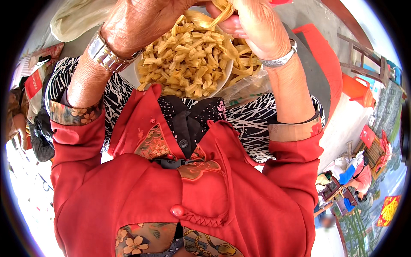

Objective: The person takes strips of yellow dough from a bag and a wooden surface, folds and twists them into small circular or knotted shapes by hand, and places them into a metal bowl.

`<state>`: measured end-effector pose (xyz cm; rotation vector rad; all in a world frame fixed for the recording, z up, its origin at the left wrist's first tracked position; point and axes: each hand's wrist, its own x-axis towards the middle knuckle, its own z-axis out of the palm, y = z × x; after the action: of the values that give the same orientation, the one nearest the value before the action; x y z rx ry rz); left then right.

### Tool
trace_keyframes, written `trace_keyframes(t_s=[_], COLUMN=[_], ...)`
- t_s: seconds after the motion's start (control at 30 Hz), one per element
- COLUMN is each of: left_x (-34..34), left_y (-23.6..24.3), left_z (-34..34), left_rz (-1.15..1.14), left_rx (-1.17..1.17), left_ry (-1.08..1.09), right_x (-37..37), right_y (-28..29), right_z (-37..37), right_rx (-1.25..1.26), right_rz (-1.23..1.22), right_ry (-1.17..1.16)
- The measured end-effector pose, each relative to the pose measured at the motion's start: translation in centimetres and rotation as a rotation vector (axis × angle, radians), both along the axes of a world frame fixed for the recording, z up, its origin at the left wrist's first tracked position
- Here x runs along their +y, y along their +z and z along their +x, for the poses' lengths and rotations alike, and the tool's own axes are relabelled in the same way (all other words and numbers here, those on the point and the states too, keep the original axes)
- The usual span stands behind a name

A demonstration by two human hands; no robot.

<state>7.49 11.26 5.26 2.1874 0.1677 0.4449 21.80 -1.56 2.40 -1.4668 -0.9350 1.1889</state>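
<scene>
Both hands raised over white bowl of knotted yellow strips. Right hand pinches one long strip, closed on it; the strip runs leftward toward left hand, whose fingers are hidden, grip unclear. Bowl directly below, nearer the left.

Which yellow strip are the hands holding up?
The long flat strip pinched between the left hand and right hand; it is lifted above the knotted pieces in the white bowl.

Red jacket, floral-trimmed cuffs, round red button; silver watch, silver bangle.
</scene>
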Motion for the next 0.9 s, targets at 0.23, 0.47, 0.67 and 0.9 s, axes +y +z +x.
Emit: trace_keyframes(t_s=[0.23, 0.47, 0.67, 0.9], left_x=[-0.2, 0.0, -0.9, -2.2], left_y=[0.6, -0.1, -0.8, -0.2], left_z=[0.2, 0.1, 0.6, 0.9], left_rz=[-1.220, -0.859, -0.246, -0.772], left_rx=[-0.125, -0.195, -0.165, -0.130], left_ry=[-0.102, -0.185, -0.133, 0.110], right_x=[0.9, 0.7, 0.6, 0.9], right_y=[0.9, 1.3, 0.0, 0.6], right_z=[-1.1, -0.8, -0.8, -1.8], right_rx=[-0.080, -0.014, -0.056, -0.061], right_rz=[0.509, 0.491, 0.471, 0.345], right_ry=[-0.125, -0.059, -0.121, -0.169])
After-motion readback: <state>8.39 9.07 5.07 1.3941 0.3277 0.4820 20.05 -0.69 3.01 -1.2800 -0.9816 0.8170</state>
